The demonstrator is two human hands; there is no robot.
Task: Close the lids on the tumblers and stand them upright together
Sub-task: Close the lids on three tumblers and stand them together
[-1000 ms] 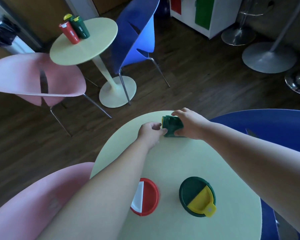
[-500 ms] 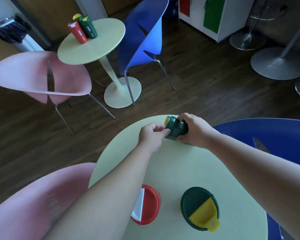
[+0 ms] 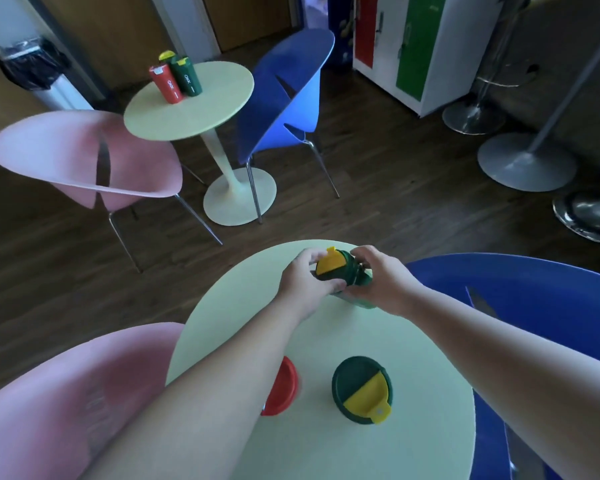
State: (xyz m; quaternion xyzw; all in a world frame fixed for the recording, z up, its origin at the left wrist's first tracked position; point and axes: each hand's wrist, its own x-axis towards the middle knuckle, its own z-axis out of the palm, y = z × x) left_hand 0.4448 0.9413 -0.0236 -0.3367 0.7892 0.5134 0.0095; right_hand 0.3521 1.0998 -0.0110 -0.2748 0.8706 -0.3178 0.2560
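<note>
Your right hand (image 3: pixel 386 284) is wrapping the tumbler (image 3: pixel 360 276) while your left hand (image 3: pixel 302 284) is pinching its lid (image 3: pixel 330 265). It's probably handling light, stiff, slick.

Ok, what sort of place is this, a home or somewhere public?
Likely a café or staff lounge, not a home: round tables, pink chair and blue chair, and bar-stool bases beside a cabinet with red and green doors.
</note>
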